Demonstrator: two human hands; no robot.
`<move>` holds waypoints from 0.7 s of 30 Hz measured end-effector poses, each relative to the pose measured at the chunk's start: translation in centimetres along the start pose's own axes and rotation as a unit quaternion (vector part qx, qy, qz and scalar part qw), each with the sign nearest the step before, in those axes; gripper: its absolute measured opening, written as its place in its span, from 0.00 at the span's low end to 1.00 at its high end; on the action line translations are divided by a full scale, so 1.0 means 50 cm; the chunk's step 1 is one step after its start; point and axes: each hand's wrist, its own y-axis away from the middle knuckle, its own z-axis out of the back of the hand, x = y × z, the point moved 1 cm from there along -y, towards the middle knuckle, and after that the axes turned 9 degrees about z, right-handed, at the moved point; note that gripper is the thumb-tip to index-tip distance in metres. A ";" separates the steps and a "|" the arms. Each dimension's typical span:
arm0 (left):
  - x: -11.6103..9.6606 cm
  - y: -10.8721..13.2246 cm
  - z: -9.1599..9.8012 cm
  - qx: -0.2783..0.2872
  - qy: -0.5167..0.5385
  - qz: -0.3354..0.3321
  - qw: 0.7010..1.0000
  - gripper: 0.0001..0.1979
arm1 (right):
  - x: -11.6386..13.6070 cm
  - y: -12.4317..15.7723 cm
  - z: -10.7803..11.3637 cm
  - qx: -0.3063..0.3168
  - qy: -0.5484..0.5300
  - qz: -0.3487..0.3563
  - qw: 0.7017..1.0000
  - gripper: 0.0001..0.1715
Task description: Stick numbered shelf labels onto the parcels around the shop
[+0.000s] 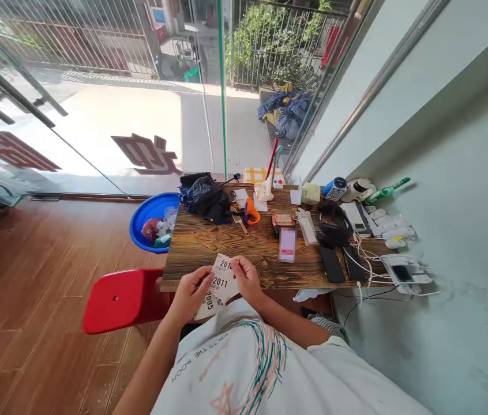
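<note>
Between my two hands, at the near edge of the wooden table (201,242), are white paper cards (221,282) printed with large black numbers such as 2011 and 2005. My left hand (194,291) is closed on the left side of these cards, thumb on top. Pinched in my right hand (246,276) is the upper right edge of the card reading about 2010. The cards overlap in a fan, the lowest one tilted near my shirt. A phone with a lit screen (288,244) lies on the table to the right of my hands.
A red stool (116,301) and a blue basin (135,222) with bags stand left of the table. Along its back are a black bag (209,199), an orange tape roll (251,212) and a box cutter (240,223). Dark phones (331,264) and white cables (371,262) fill the right end.
</note>
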 end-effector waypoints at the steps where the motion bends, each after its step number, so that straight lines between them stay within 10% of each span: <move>1: 0.022 0.037 0.056 -0.010 0.011 0.001 1.000 0.17 | 0.001 0.008 -0.067 0.015 -0.003 0.006 1.000 0.19; 5: 0.122 0.230 0.305 -0.096 0.022 0.006 0.995 0.16 | -0.007 0.066 -0.392 0.109 -0.048 -0.002 0.993 0.20; 11: 0.279 0.592 0.626 -0.371 0.053 0.064 0.925 0.19 | -0.039 0.220 -0.895 0.324 -0.091 -0.060 0.940 0.21; 21: 0.619 1.064 0.858 -0.656 0.211 0.143 0.710 0.23 | -0.148 0.530 -1.545 0.627 -0.087 0.017 0.774 0.15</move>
